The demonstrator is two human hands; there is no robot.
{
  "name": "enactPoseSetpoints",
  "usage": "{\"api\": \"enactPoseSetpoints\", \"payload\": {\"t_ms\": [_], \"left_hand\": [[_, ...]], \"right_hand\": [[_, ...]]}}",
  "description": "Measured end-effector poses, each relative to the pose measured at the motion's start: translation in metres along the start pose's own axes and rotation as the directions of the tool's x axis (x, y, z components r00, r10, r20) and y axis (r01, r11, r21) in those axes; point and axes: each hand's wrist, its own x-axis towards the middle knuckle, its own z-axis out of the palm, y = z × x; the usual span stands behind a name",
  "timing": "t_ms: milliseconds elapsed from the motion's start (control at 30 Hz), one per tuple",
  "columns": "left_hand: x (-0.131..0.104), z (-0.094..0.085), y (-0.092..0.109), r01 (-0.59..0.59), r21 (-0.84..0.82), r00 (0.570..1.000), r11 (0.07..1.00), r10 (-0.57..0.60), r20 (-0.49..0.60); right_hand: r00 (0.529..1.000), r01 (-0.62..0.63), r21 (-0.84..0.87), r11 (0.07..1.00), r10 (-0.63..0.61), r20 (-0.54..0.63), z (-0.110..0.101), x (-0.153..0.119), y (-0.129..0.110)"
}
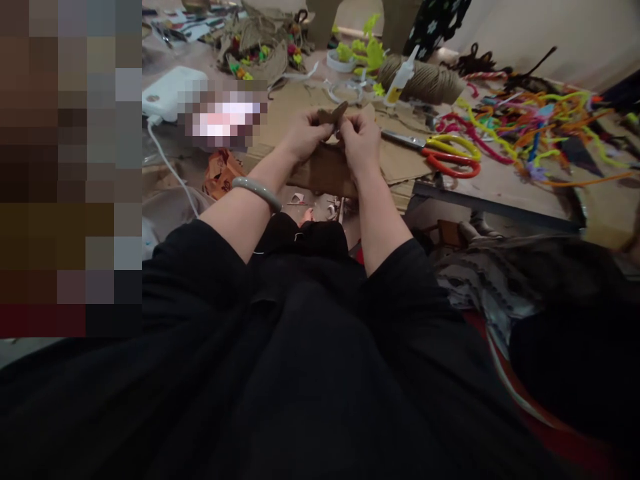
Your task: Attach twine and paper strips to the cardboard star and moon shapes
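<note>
Over the near edge of the table, both hands are raised close together. My left hand point(309, 135) pinches a small brown piece that looks like cardboard point(334, 115) from its left side. Fingers of my right hand point(361, 138) are closed on the right side of the same piece. Part of it is hidden behind the fingertips. Flat cardboard sheets point(325, 167) lie beneath the hands. Just right of my right hand rest scissors point(450, 155) with yellow and orange-red handles. Behind them a small glue bottle point(401, 81) leans against a roll of twine point(434, 81).
Colourful pipe cleaners point(545, 137) lie heaped at the right. At the left are a white device point(175, 92) with a cable and a crumpled orange wrapper point(221, 172). Yellow-green pieces point(367, 52) and a tape roll point(341, 61) stand behind. Brown woven pieces point(260, 40) lie farther back.
</note>
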Motion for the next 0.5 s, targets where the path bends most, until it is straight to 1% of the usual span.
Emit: {"api": "enactPoseSetpoints", "payload": {"t_ms": [167,233,333,500], "left_hand": [[0.006,-0.003,-0.005,-0.023,0.018,0.998,1.0,0.022,0.05],[0.006,-0.002,-0.003,-0.019,0.005,0.999,1.0,0.019,0.044],[0.003,0.001,0.001,-0.017,-0.028,0.999,0.999,0.018,0.029],[-0.002,0.003,0.005,-0.022,-0.089,0.999,0.996,0.026,0.036]], "right_hand": [[0.999,-0.034,-0.01,0.999,0.034,0.021,-0.001,0.003,-0.002],[0.998,-0.047,0.009,0.999,0.047,0.039,-0.002,0.004,-0.001],[0.998,-0.033,0.036,0.999,0.031,0.056,-0.002,0.005,-0.001],[0.999,-0.014,0.009,1.0,0.014,0.051,-0.003,0.005,-0.003]]}}
